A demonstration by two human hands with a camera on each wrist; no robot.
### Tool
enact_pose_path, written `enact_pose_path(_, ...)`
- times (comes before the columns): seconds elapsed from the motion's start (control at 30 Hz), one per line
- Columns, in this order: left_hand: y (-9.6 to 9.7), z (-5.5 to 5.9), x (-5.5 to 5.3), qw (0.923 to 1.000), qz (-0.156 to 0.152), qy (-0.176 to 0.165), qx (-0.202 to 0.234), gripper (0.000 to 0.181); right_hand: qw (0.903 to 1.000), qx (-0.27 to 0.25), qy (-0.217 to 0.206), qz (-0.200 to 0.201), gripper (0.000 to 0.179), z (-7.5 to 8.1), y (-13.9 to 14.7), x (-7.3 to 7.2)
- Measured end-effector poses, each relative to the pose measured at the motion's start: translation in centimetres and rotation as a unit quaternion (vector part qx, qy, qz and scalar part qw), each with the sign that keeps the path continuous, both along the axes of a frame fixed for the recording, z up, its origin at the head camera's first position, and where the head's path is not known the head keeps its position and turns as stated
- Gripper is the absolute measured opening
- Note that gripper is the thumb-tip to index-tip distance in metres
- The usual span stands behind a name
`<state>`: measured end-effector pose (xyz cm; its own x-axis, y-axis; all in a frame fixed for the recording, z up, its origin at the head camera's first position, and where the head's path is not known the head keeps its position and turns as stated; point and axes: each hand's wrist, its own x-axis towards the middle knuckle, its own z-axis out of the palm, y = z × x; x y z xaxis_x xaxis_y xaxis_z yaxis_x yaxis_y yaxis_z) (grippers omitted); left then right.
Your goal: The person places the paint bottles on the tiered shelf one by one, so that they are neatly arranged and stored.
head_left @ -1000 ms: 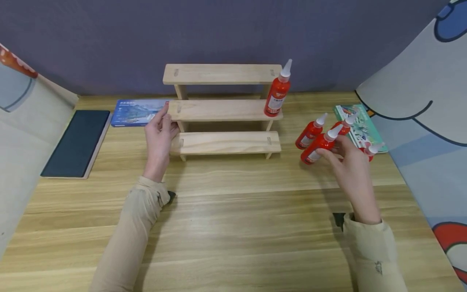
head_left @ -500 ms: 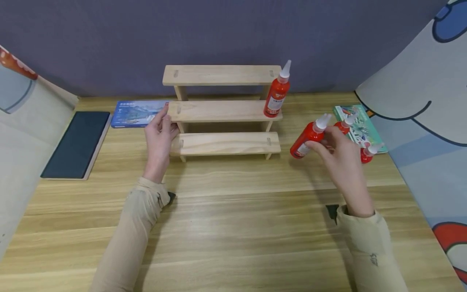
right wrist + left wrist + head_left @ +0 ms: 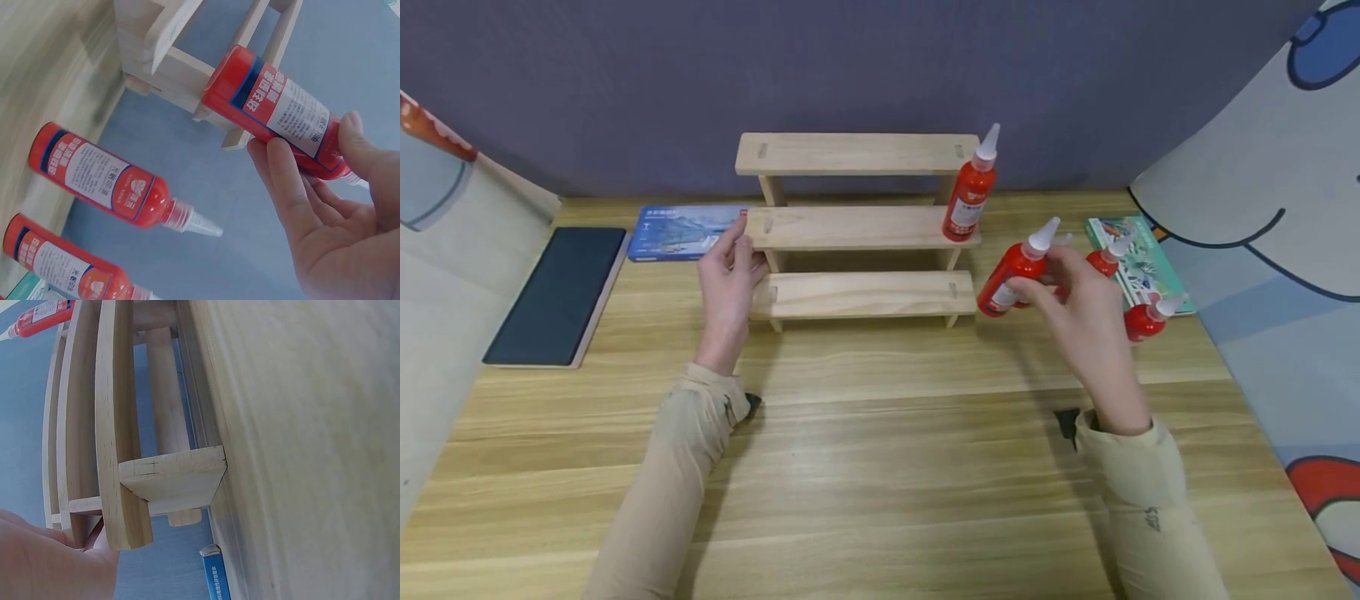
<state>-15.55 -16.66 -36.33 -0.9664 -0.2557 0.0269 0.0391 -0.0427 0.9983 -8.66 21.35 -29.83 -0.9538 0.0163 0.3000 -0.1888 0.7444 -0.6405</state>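
A three-tier wooden step rack stands on the table against the back wall. My left hand grips its left side at the end of the middle tier, with part of the grip hidden. My right hand pinches a red bottle with a white pointed nozzle between thumb and fingers, tilted and off the table, to the right of the lowest tier. Another red bottle stands at the right end of the middle tier. In the right wrist view, two more red bottles stand apart from the hand.
Right of the rack, more red bottles stand on the table, one partly behind my right hand. A green illustrated book lies behind them. On the left lie a blue box and a dark notebook.
My right hand has lifted the bottle and carried it left toward the rack, away from the other bottles. My left hand stays on the rack.
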Motion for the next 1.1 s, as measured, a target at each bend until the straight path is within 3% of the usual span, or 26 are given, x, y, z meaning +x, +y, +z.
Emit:
enact_pose_path(0.17, 0.0, 0.0, 0.1, 1.0, -0.004, 0.002, 0.003, 0.045, 0.9998, -0.01, -0.012, 0.009, 0.048, 0.6, -0.8, -0.4)
enact_pose_path(0.5, -0.1, -0.1, 0.0, 1.0, -0.006, 0.005, 0.004, 0.046, 0.9993, -0.025, 0.021, 0.017, 0.049, 1.0, -2.9, -1.6)
enact_pose_path(0.77, -0.1, -0.1, 0.0, 1.0, -0.005, 0.002, -0.002, 0.046, 0.9979, -0.057, 0.006, 0.029, 0.051, 1.5, -4.4, -2.7)
enact_pose_path(1.1, -0.1, 0.0, 0.0, 1.0, -0.004, -0.003, -0.005, 0.046, 0.9949, -0.086, 0.035, 0.04, 0.048, 1.9, -6.2, -4.4)
